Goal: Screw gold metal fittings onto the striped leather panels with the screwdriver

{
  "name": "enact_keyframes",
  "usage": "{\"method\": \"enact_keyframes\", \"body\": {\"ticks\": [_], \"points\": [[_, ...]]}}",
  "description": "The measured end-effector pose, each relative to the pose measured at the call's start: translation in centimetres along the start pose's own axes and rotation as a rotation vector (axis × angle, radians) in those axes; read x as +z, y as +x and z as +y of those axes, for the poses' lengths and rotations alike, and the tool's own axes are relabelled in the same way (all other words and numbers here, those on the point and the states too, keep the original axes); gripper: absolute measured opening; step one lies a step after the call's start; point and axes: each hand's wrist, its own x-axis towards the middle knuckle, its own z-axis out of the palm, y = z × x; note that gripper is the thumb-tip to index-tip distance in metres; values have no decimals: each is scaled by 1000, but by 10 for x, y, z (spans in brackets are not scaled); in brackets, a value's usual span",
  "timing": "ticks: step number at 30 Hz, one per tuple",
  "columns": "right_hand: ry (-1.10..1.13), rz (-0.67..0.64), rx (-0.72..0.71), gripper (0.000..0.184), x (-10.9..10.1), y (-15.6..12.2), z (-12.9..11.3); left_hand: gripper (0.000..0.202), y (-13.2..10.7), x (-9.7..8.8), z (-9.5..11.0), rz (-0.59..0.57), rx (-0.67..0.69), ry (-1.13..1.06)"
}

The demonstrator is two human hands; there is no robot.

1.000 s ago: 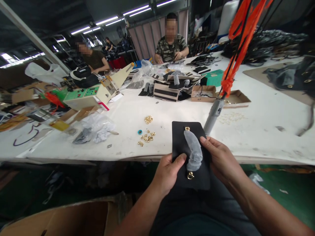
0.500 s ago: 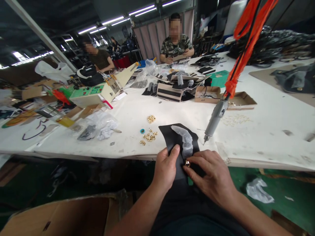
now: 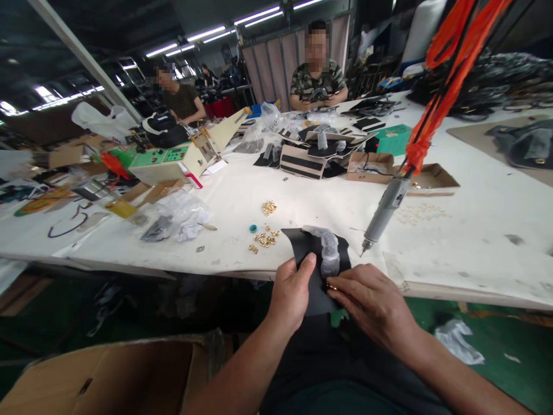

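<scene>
A black leather flap [image 3: 309,245] lies over the near edge of the white table [image 3: 242,202], with a strap wrapped in grey foam [image 3: 329,253] on top of it. My left hand [image 3: 292,294] grips the flap's left side, thumb pressed on top. My right hand [image 3: 374,302] pinches a small gold fitting at the strap's lower end, fingers closed over it so it hardly shows. Loose gold metal rings [image 3: 264,239] and a small blue ring [image 3: 253,228] lie just left of the flap.
A grey powered screwdriver [image 3: 382,214] hangs on an orange coiled cord [image 3: 444,86] right of the flap. A green-topped machine [image 3: 168,161], crumpled plastic, small cardboard boxes and black-and-cream pieces fill the table. Two people work at the far side. An open cardboard box [image 3: 108,374] stands at my left knee.
The flap went from held upright in both hands to lying bent over the table edge. My right hand shifted from its right side onto the fitting at the strap's lower end.
</scene>
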Motion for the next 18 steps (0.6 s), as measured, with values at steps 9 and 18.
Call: {"method": "enact_keyframes", "body": {"ticks": [9,18], "points": [[123,-194,-101,32,-15,7,7,50,1,-1,5,-97,-42,-9],[242,189,438,33,-23,-19,11,46,-3,4,22,-125,-65,-111]]}}
